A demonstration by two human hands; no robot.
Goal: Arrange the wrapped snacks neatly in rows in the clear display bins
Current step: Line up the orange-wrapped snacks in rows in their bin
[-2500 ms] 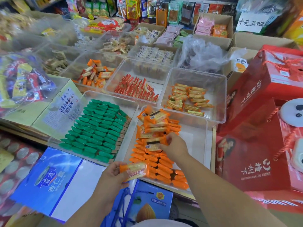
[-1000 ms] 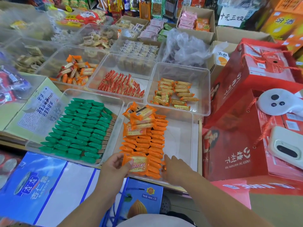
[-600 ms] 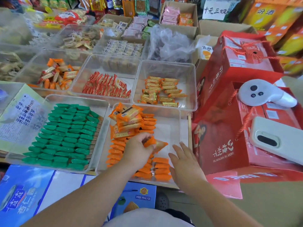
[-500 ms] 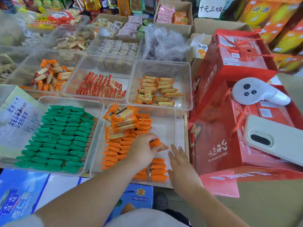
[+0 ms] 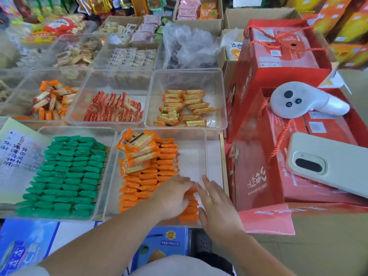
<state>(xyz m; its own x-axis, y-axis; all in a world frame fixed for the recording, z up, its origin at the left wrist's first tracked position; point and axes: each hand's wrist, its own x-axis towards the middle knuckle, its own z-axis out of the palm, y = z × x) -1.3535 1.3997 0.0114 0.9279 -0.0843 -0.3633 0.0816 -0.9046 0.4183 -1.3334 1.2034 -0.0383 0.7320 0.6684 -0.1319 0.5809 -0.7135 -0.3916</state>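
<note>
The left hand (image 5: 173, 198) no longer pinches the orange wrapped snack it was carrying half a second back. Its grip is released, fingers laid flat over the near end of the short rightmost row of orange snacks (image 5: 151, 176), pressing the new piece into line. The right hand (image 5: 217, 206), grip likewise released with fingers straight, has slid in against the right edge of that row, probably to square it.

So one more snack is placed. The snacks sit in the near clear bin (image 5: 191, 156), with full rows on the left, the rightmost row only begun, and bare floor beyond it. A loose heap (image 5: 139, 148) lies face up across the far left rows — by my judgement the stock still to be laid.

To the left are green snacks (image 5: 67, 172) in their own bin, and farther off a bin of yellowish bars (image 5: 185, 108). Red gift boxes (image 5: 258, 156) stand close on the right, carrying a phone (image 5: 328, 166). The bin's right wall and those boxes leave the right hand little room.
</note>
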